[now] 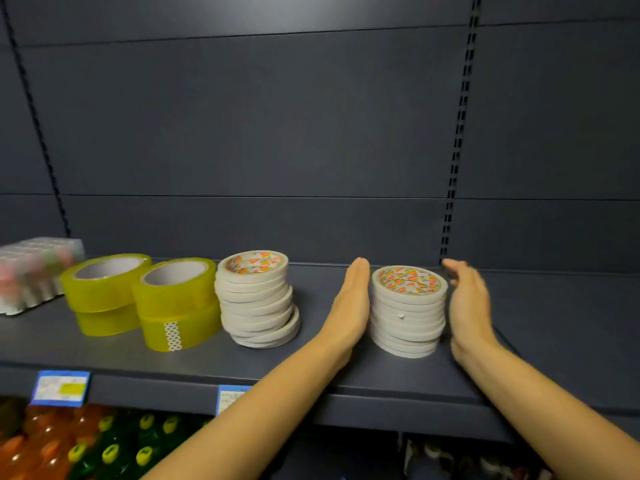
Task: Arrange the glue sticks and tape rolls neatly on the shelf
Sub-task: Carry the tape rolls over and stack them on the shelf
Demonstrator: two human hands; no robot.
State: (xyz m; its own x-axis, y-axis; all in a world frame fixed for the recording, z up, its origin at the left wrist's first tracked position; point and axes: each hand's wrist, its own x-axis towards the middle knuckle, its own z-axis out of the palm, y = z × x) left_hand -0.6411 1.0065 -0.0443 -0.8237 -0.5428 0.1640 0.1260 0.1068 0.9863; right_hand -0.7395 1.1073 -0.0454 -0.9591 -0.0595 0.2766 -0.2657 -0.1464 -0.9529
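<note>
On the dark grey shelf (pixel 311 362) a stack of thin white tape rolls (pixel 408 313) stands between my hands. My left hand (pixel 349 303) lies flat against the stack's left side, fingers straight. My right hand (pixel 467 303) is beside the stack's right side, fingers straight and slightly blurred; contact is unclear. A second, uneven stack of white tape rolls (pixel 256 299) stands further left. Two pairs of stacked yellow tape rolls (pixel 104 292) (pixel 176 303) come after it. A wrapped pack of glue sticks (pixel 31 271) lies at the far left.
The shelf's right part beyond my right hand is bare, backed by a dark panel with a slotted upright (pixel 457 140). Price tags (pixel 60 388) hang on the shelf's front edge. Bottles with yellow caps (pixel 104 445) fill the shelf below.
</note>
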